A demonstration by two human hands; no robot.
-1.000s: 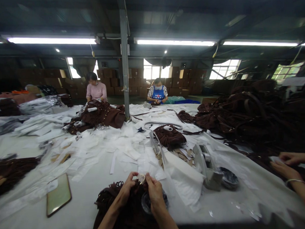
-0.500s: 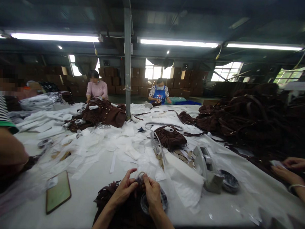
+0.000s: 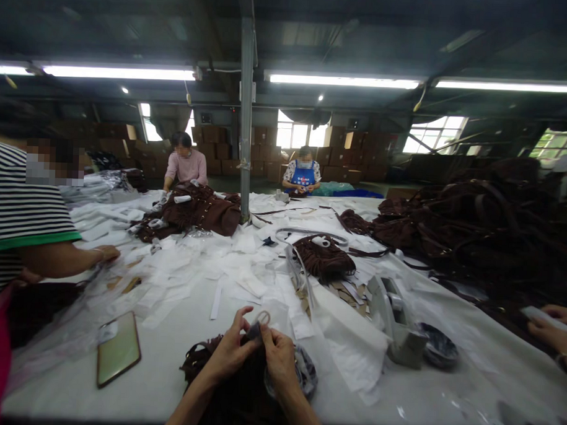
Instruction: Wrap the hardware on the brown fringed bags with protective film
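Note:
A dark brown fringed bag (image 3: 240,391) lies at the near edge of the white table (image 3: 176,357), right in front of me. My left hand (image 3: 230,350) and my right hand (image 3: 278,355) meet above it. Both pinch a small ring-shaped metal fitting (image 3: 262,318) at the top of the bag, with some fingers of the left hand raised. A roll of clear tape (image 3: 301,374) sits under my right hand.
A phone (image 3: 118,349) lies to the left and a tape dispenser (image 3: 398,328) to the right. White paper scraps and brown bags (image 3: 326,257) cover the table. A person in a striped shirt (image 3: 18,215) stands at left; another person's hands (image 3: 551,327) work at right. Two people sit at the far side.
The view has shifted right, and the person in the striped shirt has come further into view at left. My hands stay on the fitting, lifted a little.

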